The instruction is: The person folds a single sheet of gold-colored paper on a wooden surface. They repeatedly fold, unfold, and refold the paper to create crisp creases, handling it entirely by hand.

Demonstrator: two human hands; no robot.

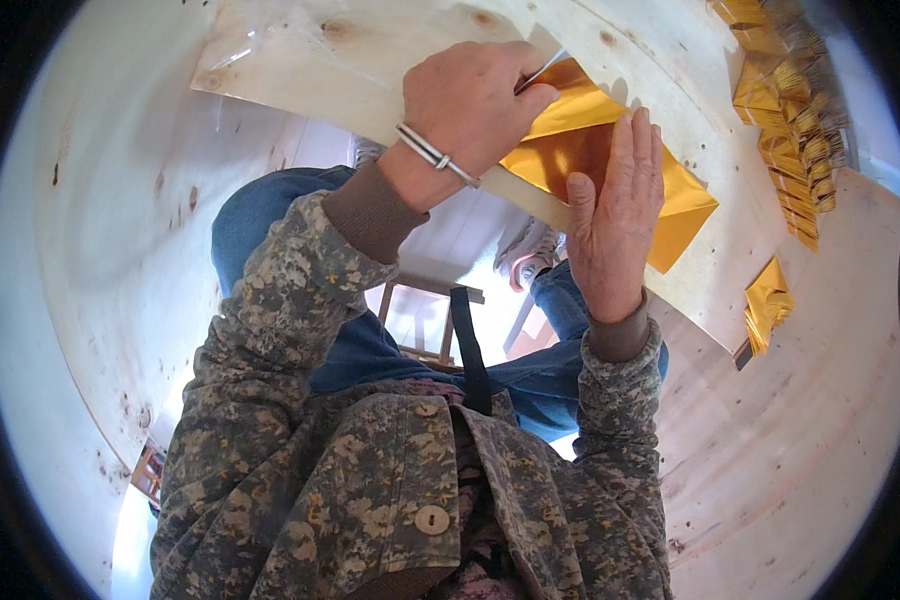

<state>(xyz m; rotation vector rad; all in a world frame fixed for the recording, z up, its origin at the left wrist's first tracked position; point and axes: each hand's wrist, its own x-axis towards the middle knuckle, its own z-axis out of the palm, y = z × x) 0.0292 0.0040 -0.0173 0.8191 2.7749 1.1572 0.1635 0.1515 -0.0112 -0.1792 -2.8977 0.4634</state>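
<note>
There is a flowery gray jacket with round buttons and brown cuffs, plus blue jeans and a silver bracelet.

The left hand hides the left end of the gold sheet; the right hand covers part of its middle. Right of the sheet, the gold folded pieces are cut off above. Below it, the jacket leaves the view; farther left, a reddish object is too small to tell.

I read the left hand as back-upward, thumb drawn against bent fingers; left forearm slants up and rightward. I read the right hand as extended, fingers together, thumb apart; right forearm is near vertical.
</note>
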